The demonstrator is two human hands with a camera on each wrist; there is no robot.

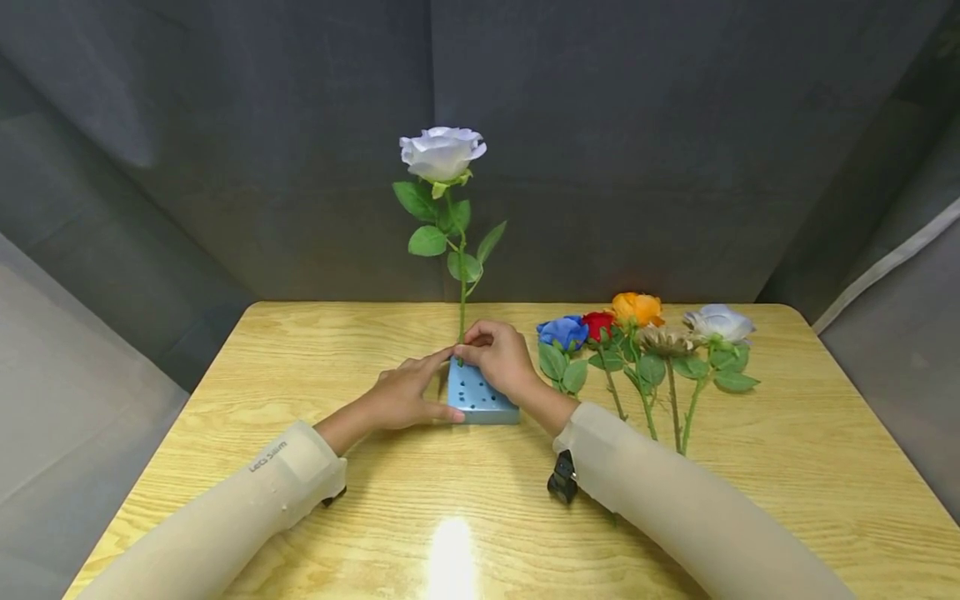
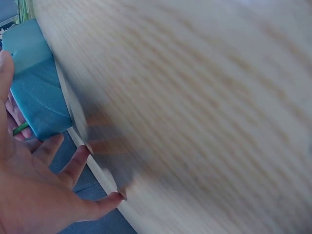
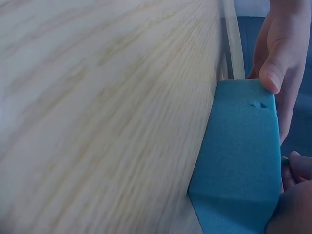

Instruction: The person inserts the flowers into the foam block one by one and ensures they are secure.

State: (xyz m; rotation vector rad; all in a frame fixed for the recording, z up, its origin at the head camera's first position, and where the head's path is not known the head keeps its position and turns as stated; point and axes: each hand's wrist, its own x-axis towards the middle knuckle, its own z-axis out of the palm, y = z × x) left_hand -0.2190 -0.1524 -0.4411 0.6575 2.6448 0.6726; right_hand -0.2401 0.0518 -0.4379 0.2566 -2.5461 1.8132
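Observation:
A blue foam block [image 1: 487, 414] with several holes in its top lies on the table. A tall white rose [image 1: 442, 157] stands upright at its back left corner. My right hand [image 1: 504, 360] pinches the green stem low down, just above the block. At the block's left side, my left hand [image 1: 403, 395] holds it, the thumb on the front face and the fingers toward the back corner. In the right wrist view, that thumb [image 3: 271, 78] presses on the block [image 3: 239, 146]. The stem's lower end is hidden by fingers.
To the right lie a blue flower [image 1: 562, 332], a red flower [image 1: 597, 323], an orange flower [image 1: 637, 309], a brownish flower [image 1: 666, 342] and another white rose [image 1: 718, 322], stems toward me. A grey curtain [image 1: 600, 167] hangs behind the wooden table [image 1: 300, 350].

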